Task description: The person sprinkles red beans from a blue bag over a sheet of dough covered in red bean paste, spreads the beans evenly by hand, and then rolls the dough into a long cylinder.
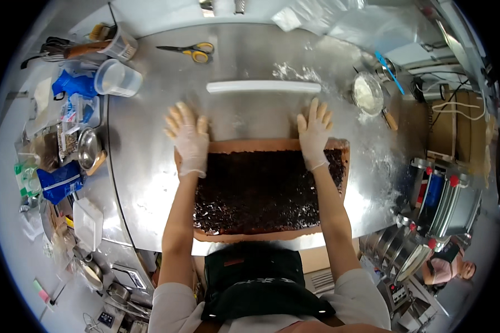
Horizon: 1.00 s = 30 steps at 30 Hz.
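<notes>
A rectangular sheet of brown dough [250, 145] lies on the steel table [144, 166], spread with a dark crumbly filling [261, 191]. My left hand [188, 137], in a thin clear glove, rests flat on the far left corner of the sheet, fingers spread. Flat on the far right part of the sheet lies my right hand [314, 134], gloved too, with its fingers apart and reaching past the far edge. Neither hand holds anything. A white rolling pin [263, 87] lies across the table just beyond both hands.
Yellow-handled scissors [193, 51] lie at the far edge. A flour sieve [368, 93] sits on the floured right side. Plastic tubs [117, 77], a small metal bowl [89, 148] and blue packets [61, 182] crowd the left. A dough machine [439, 205] stands at right.
</notes>
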Available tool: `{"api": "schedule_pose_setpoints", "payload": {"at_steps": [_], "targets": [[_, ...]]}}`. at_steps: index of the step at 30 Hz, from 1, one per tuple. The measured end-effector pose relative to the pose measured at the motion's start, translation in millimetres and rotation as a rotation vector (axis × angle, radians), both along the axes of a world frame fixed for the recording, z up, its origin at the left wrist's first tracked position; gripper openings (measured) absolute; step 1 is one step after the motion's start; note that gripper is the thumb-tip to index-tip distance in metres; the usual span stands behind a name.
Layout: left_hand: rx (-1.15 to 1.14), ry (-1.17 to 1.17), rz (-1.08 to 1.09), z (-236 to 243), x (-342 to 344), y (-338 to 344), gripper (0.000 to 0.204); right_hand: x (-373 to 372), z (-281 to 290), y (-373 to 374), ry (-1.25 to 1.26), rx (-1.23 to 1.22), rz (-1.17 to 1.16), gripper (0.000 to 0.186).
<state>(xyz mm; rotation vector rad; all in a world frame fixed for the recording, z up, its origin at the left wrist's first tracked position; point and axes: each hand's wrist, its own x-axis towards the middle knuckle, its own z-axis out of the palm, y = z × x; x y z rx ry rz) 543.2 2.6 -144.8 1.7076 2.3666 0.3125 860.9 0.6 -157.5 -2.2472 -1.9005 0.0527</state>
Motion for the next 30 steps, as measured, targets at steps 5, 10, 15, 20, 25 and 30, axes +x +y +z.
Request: {"api": "schedule_pose_setpoints", "payload": {"at_steps": [5, 10, 15, 20, 25, 30], "targets": [[-0.036, 0.155, -0.071, -7, -11, -2, 0.077, 29, 5, -1, -0.219, -0.067, -0.001, 0.074], [-0.133, 0.080, 0.020, -16, -26, -7, 0.078, 48, -4, -2, 0.044, -0.124, -0.061, 0.073], [0.010, 0.210, -0.050, -20, -36, -1, 0.077, 92, 7, 4, -0.108, 0.000, -0.006, 0.072], [0.021, 0.032, -0.011, -33, -46, -8, 0.078, 115, -18, 2, 0.113, -0.073, -0.081, 0.074], [0.029, 0.167, -0.034, -34, -59, -10, 0.081, 120, -5, 6, 0.017, -0.052, 0.036, 0.069], [0.198, -0.388, -0.073, 19, 42, -4, 0.032, 174, 50, -10, 0.228, -0.179, 0.157, 0.034]]}}
